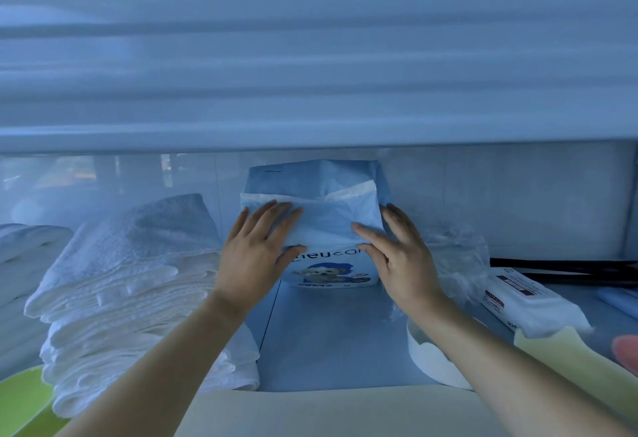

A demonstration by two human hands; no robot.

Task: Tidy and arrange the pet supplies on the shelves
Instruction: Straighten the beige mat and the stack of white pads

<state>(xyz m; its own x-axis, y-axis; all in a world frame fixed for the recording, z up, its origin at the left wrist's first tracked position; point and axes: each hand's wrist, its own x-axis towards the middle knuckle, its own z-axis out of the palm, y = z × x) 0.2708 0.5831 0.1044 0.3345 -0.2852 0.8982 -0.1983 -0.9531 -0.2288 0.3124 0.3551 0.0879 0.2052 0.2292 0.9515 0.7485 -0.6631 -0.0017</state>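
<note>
A blue pack of pet pads (321, 191) with a puppy picture on its front stands at the back of the shelf (331, 340), against the rear wall. A blue folded pad (328, 226) lies over its front top. My left hand (257, 252) presses flat on the pad's left side, fingers straight and spread. My right hand (397, 253) presses on its right side, thumb on the front and fingers along the pack's edge.
A tall stack of white folded pads (114, 298) fills the shelf's left. A green bowl (20, 398) sits at the lower left. To the right lie crumpled clear plastic (455, 257), a wipes pack (528, 302), a white bowl (431, 357) and black rods (569, 269).
</note>
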